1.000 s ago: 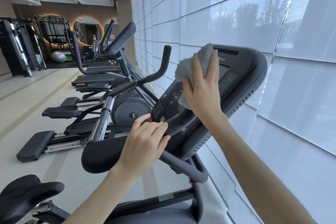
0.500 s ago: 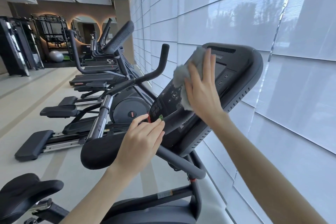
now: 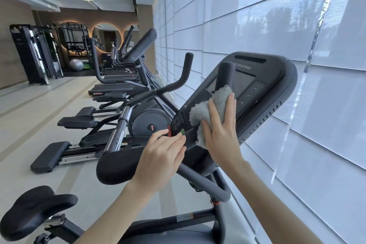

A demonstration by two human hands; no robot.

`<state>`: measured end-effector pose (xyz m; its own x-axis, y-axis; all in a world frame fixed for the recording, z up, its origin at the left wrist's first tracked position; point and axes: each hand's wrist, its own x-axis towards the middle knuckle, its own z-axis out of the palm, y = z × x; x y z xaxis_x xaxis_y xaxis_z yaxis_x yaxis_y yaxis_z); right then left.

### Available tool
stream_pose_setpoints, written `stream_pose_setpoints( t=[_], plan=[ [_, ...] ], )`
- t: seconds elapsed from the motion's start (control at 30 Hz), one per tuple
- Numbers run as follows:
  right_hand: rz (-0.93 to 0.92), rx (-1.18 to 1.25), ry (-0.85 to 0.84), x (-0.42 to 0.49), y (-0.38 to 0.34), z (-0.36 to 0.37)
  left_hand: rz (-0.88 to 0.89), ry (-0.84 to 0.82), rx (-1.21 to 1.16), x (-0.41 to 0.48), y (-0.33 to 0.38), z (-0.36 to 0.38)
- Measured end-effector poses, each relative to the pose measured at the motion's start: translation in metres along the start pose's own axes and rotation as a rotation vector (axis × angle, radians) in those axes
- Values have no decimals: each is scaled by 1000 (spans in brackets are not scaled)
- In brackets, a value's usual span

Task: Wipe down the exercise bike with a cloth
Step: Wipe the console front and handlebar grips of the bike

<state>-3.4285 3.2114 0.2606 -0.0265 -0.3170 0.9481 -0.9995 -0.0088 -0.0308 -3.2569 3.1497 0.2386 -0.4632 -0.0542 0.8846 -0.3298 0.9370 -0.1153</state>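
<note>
The dark grey exercise bike's console [image 3: 275, 89] tilts toward me at centre right. My right hand [image 3: 221, 132] presses a grey terry cloth [image 3: 210, 109] flat against the lower part of the console panel, below an upright handle post [image 3: 225, 73]. My left hand [image 3: 160, 158] rests on the padded black handlebar [image 3: 116, 166], fingers curled over it near the console's lower left corner. The bike's black saddle [image 3: 33, 210] sits at the bottom left.
A wall of white window blinds [image 3: 297, 25] runs close along the right. Elliptical trainers [image 3: 126, 113] and treadmills line up to the left and behind. Racks, a weight machine and a grey exercise ball [image 3: 76, 65] stand at the far end.
My right hand has slid the cloth down the console face, from the upper screen to the lower panel. My left hand stays on the handlebar.
</note>
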Motion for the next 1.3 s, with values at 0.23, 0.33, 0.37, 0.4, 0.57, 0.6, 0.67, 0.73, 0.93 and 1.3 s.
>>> stream_pose_setpoints(
  t=[0.23,0.33,0.37,0.4,0.57,0.6,0.67,0.73,0.93,1.3],
  plan=[
    [-160,-241,5,60,19,-6,-5,15,1,0,-1,1],
    [-143,-326,-69,99,27,-10,-14,11,1,0,0,1],
    [-111,-324,-94,108,30,-11,-16,9,2,0,0,1],
    [-59,-275,-103,114,31,-12,-17,9,4,0,0,1],
    [162,84,21,103,23,-17,-22,8,16,-1,2,1],
    [187,114,40,95,21,-15,-25,8,19,-1,3,1],
    [232,161,43,72,14,-9,-32,14,25,-1,4,1],
    [280,214,8,41,7,-4,-40,28,32,-1,5,1],
    [336,289,-65,15,-4,-3,-42,34,50,-1,8,1],
    [235,172,44,93,22,-14,-60,31,37,1,9,-2]
  ],
)
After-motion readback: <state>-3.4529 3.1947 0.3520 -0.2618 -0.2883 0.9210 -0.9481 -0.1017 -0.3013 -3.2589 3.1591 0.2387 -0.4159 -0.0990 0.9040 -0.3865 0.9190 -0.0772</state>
